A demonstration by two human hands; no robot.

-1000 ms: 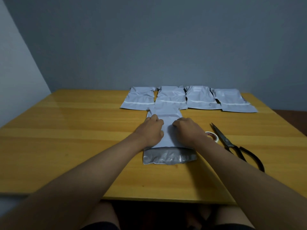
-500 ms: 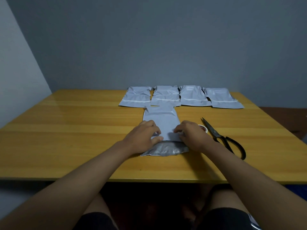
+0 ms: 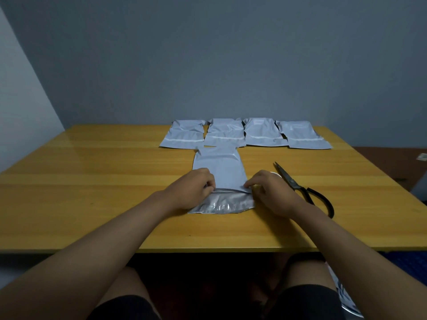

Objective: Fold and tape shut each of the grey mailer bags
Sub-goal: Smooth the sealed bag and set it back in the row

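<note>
**First mailer under the fold, four waiting**

Head camera: the grey mailer bag (image 3: 219, 168) being worked lies flat near the middle of the wooden table (image 3: 92, 192), its shiny dark flap (image 3: 221, 204) nearest the person. The left hand (image 3: 191, 192) pinches the bag's near left corner with curled fingers; the right hand (image 3: 265, 192) pinches the near right corner the same way. Both grasp the pale edge just above the flap, so the fold looks under way but not pressed down, and no tape is on it.

Four more mailer bags (image 3: 245, 133) sit in a row at the far edge, overlapping slightly, each showing a pale strip across it; whether these are sealed I cannot tell, though they look unfolded. By that reading most of the job remains.

The tape roll (image 3: 275, 174) is mostly hidden behind the right hand, only a pale sliver showing. Black scissors (image 3: 302, 190) lie just right of it. The fingertips under the bag's edge are hidden.
</note>
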